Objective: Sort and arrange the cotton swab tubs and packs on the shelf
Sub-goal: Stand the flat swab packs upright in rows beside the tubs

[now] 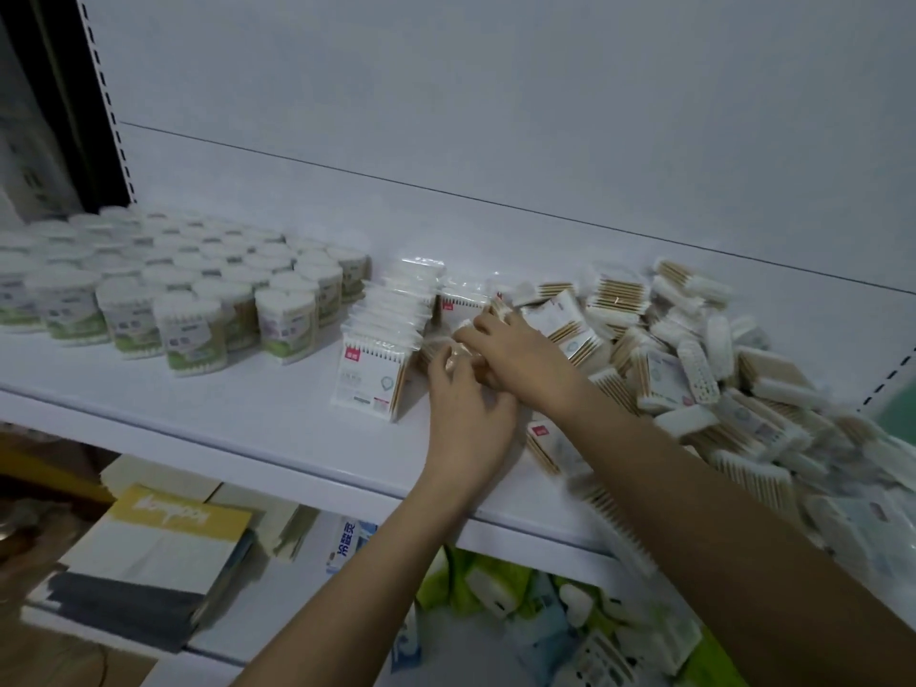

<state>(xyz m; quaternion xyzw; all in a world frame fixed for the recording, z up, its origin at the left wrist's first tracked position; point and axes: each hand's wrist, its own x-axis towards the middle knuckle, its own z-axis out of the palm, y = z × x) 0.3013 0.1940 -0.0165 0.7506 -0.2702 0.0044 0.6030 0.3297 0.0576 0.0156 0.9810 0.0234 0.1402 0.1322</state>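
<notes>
Several round cotton swab tubs (193,300) stand in rows on the left of the white shelf (248,414). A neat upright row of flat swab packs (376,359) runs back from the shelf's middle. A loose heap of swab packs (694,369) covers the right side. My left hand (471,414) and my right hand (515,354) meet just right of the upright row, both curled around a clear swab pack (458,357) that is mostly hidden between them.
The shelf's white back panel rises behind. Below the shelf lie flat boxes (148,552) on the left and green and blue packets (520,612) on the right. A perforated upright (106,91) borders the shelf at left.
</notes>
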